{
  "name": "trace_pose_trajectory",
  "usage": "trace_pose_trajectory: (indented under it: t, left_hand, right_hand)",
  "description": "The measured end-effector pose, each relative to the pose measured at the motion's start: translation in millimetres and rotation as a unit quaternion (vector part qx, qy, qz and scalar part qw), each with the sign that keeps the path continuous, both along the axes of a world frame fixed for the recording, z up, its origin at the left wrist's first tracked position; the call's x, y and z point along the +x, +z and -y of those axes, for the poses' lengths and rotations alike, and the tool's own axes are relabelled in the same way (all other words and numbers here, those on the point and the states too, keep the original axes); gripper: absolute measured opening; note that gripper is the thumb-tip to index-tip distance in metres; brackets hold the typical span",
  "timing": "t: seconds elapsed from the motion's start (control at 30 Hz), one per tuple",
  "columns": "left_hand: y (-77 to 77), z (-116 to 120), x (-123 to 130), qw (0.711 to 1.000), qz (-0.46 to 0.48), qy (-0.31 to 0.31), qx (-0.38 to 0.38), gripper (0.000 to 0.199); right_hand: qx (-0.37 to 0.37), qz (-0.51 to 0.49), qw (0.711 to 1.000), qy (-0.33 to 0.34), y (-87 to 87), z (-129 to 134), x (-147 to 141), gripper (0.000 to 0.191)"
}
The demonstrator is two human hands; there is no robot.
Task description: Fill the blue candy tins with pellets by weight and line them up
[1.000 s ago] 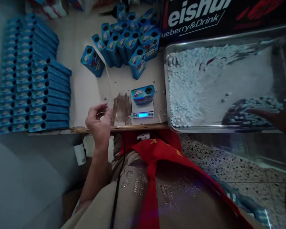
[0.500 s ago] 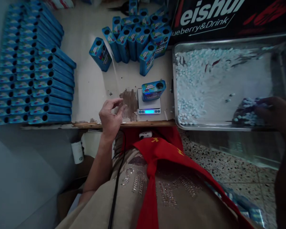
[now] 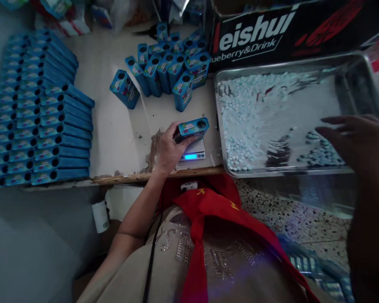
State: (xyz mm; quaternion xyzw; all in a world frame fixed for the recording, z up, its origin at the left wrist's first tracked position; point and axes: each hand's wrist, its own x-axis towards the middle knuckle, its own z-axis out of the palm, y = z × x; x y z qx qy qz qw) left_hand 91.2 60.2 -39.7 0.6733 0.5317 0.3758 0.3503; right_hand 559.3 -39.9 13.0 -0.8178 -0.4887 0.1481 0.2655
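My left hand grips a blue box with a dark round hole in its top, held at the small scale, whose display glows blue. My right hand is over the right part of the metal tray, fingers stretched out and apart, with nothing seen between them. Beneath and beside its fingertips lies a heap of pale candies. More pale candies cover the left side of the tray.
Stacked blue boxes fill the table's left side. Several blue boxes stand behind the scale, one box apart from them. A black carton sits behind the tray. A white container is below the table edge.
My left hand has moved up and right and taken hold of the box at the scale. My right hand has opened above the candies. The view has shifted slightly.
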Motion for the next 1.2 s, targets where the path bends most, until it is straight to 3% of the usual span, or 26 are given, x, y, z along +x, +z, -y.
trace_pose_trajectory:
  t: [0.03,0.1,0.17,0.23,0.3,0.37,0.5,0.67,0.73,0.87,1.07,1.2]
  left_hand:
    - [7.1,-3,7,1.000,-0.010,-0.010,0.015,0.047]
    - [27.4,-11,24,0.993,-0.053,-0.059,0.082,0.040]
    - [50.9,-23,45,0.971,-0.111,-0.130,0.167,0.036]
    - [69.2,-35,67,0.946,-0.148,-0.181,0.226,0.034]
    - [76.2,-46,85,0.934,-0.153,-0.204,0.249,0.036]
    - [72.1,-53,95,0.933,-0.151,-0.213,0.248,0.042]
    - [53.4,-55,92,0.940,-0.157,-0.180,0.245,0.047]
    - [37.2,-57,82,0.979,-0.041,-0.110,0.168,0.028]
    - [29.8,-59,78,0.988,0.060,-0.076,0.119,0.040]
    - [18.5,-54,51,0.977,0.211,-0.027,0.029,0.061]
    - [5.1,-29,1,0.976,0.211,-0.010,-0.057,0.056]
    - [-9.9,-15,-10,0.973,0.208,-0.020,-0.096,0.061]
  right_hand:
    - [0.063,-0.028,0.997,-0.029,5.3,-7,-32,0.034]
    - [0.111,-0.237,0.965,-0.012,13.5,-25,-96,0.028]
    - [0.099,-0.463,0.881,-0.024,17.3,-47,-149,0.025]
    - [0.044,-0.625,0.778,-0.051,17.0,-68,-182,0.032]
    - [0.034,-0.725,0.684,-0.076,14.3,-83,-196,0.034]
    - [0.043,-0.774,0.623,-0.104,11.3,-91,-199,0.032]
    - [0.063,-0.806,0.573,-0.136,7.7,-93,-194,0.022]
    - [0.042,-0.816,0.564,-0.122,3.2,-90,-186,0.011]
    - [0.029,-0.809,0.577,-0.109,0.0,-88,-183,0.016]
    - [0.044,-0.778,0.621,-0.082,-8.0,-82,-170,0.030]
    - [0.029,-0.692,0.715,-0.091,-15.0,-51,-125,0.012]
    - [-0.008,-0.646,0.761,-0.055,-14.2,-36,-115,0.021]
